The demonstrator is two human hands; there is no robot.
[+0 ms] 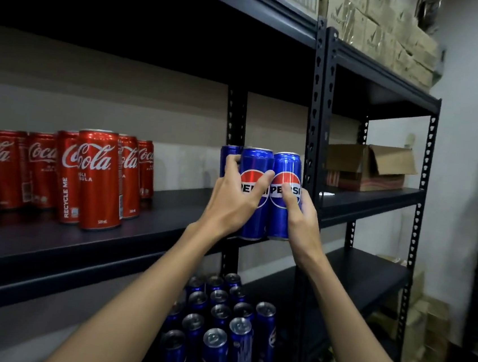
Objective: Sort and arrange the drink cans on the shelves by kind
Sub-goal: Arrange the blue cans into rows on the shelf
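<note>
Three blue Pepsi cans stand upright at the right end of the black shelf (pixel 49 237). My left hand (pixel 234 201) grips the middle Pepsi can (pixel 256 160), with its fingertips over the top of the back can (pixel 229 150). My right hand (pixel 302 217) wraps round the right Pepsi can (pixel 288 165). Several red Coca-Cola cans (pixel 96 177) stand grouped on the same shelf at the left. On the shelf below, several more Pepsi cans (pixel 217 320) stand packed together, seen from above.
A black upright post (pixel 316 106) stands just right of the held cans. The neighbouring rack holds an open cardboard box (pixel 372 165). More cardboard boxes (pixel 394 35) sit on top of the racks. A white wall (pixel 471 146) lies to the right.
</note>
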